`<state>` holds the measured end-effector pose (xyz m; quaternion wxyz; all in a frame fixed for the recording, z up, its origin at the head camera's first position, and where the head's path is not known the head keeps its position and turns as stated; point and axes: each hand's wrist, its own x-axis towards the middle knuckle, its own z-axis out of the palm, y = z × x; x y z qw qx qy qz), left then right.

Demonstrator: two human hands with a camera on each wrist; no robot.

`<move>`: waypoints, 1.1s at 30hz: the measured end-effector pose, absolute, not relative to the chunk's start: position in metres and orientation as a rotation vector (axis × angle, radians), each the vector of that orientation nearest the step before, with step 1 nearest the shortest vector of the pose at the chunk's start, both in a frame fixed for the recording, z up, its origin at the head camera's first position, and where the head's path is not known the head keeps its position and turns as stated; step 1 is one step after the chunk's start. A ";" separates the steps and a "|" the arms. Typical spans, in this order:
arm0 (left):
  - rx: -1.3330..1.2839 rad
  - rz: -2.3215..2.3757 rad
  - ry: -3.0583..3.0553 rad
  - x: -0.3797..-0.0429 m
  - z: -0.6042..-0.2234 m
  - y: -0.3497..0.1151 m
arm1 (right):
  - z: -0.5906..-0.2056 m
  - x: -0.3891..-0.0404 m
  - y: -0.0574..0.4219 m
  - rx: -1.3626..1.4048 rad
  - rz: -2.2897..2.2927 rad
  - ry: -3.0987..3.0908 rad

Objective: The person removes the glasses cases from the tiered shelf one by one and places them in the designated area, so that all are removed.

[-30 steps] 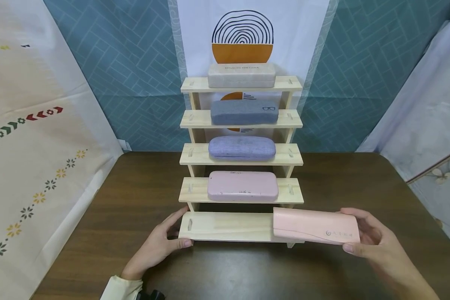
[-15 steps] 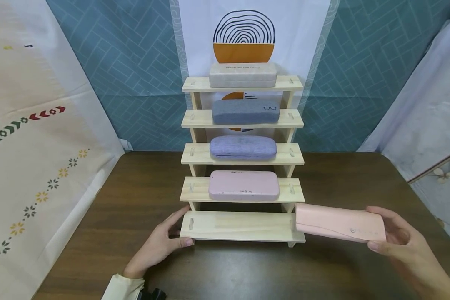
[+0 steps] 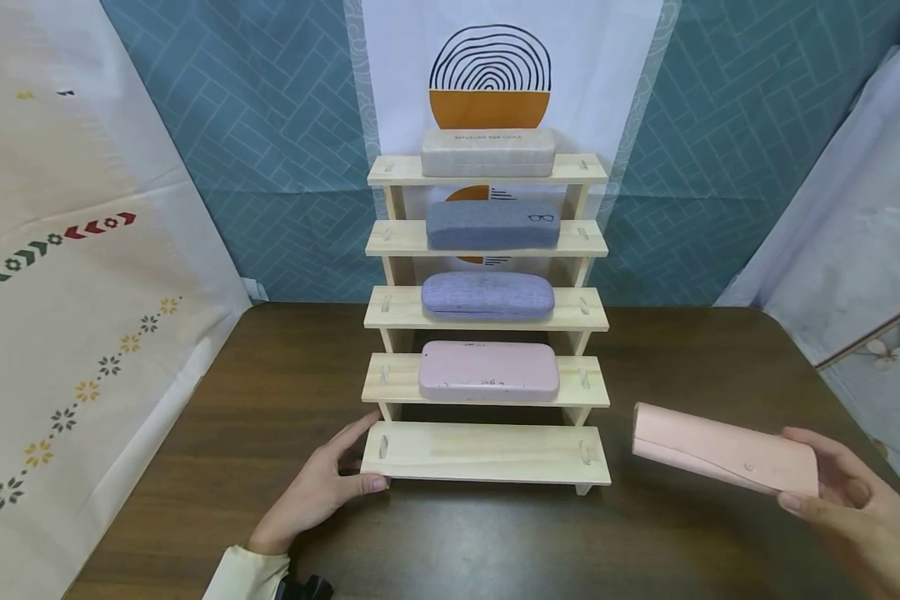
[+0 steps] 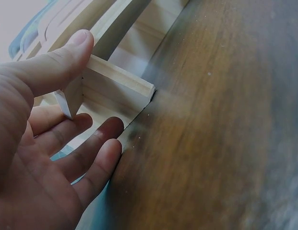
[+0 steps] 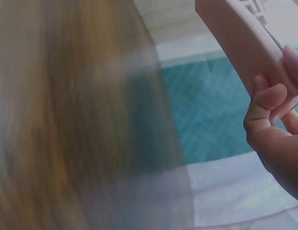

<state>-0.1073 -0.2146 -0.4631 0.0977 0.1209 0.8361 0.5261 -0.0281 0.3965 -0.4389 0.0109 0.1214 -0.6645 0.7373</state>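
A tiered wooden display rack (image 3: 487, 452) stands on the table, its bottom shelf bare. The left hand (image 3: 322, 483) grips the left end of that shelf, thumb at the front edge and fingers around the back. In the left wrist view the thumb (image 4: 67, 60) lies over the board's end and the other fingers reach beneath it. To the right of the rack, the right hand (image 3: 855, 500) pinches a light pink glasses case (image 3: 720, 450) by its right end. The case is held off the table, tilted down to the right, apart from the rack.
Higher shelves each carry one glasses case: a mauve one (image 3: 489, 371), a purple-blue one (image 3: 487, 297), a grey-blue one (image 3: 492, 225) and a pale grey one (image 3: 487, 153) on top. Patterned cloth (image 3: 285, 150) hangs behind the brown table (image 3: 292, 358), with white cloths at both sides.
The right hand has carried the pink glasses case rightward, away from over the bottom shelf's right end, and it has tilted more. The left hand has stayed at the rack.
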 end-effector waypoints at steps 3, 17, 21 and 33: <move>0.367 1.554 2.481 -0.108 -0.463 -0.214 | -0.444 -0.028 0.407 0.342 2.273 -2.150; 0.334 1.534 2.486 -0.106 -0.461 -0.214 | -0.470 -0.040 0.446 0.205 2.027 -2.716; 0.320 1.540 2.477 -0.106 -0.461 -0.214 | -0.470 -0.042 0.447 0.265 1.778 -2.840; 0.362 1.570 2.459 -0.107 -0.463 -0.215 | -0.457 -0.050 0.438 0.192 0.853 -3.144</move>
